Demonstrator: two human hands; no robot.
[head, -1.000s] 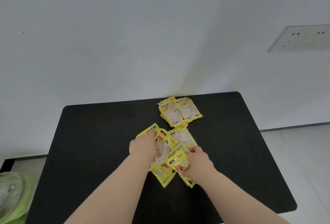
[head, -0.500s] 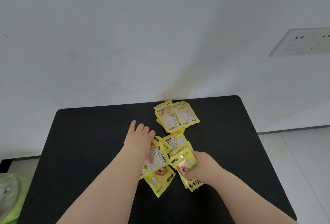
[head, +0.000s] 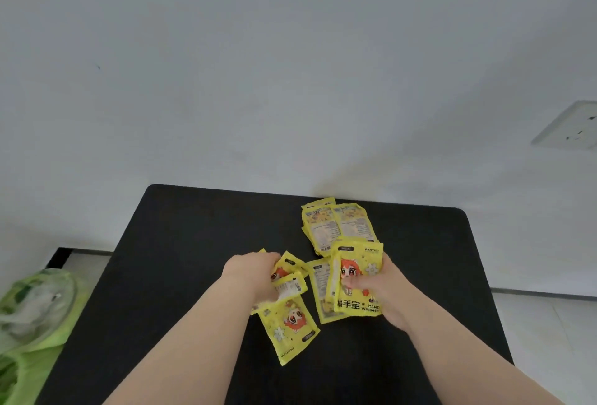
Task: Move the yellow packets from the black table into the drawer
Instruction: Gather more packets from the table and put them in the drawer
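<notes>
Several yellow packets lie on the black table (head: pixel 181 243). My right hand (head: pixel 384 291) grips a bunch of upright yellow packets (head: pixel 355 278), cartoon side facing me. My left hand (head: pixel 248 275) is closed on a few yellow packets (head: pixel 289 278) near the table's middle. One packet (head: pixel 290 327) lies flat just below my left hand, another (head: pixel 318 288) lies between my hands. A small stack of packets (head: pixel 336 227) rests face down near the far edge. No drawer is in view.
A white wall stands behind the table, with a socket plate (head: pixel 571 128) at the right. A green plastic bag (head: pixel 32 317) sits on the floor at the left. Pale floor tiles (head: pixel 549 324) show to the right of the table.
My right hand has lifted its packets upright off the table. My left hand, spread flat before, has closed on packets. The view has shifted left.
</notes>
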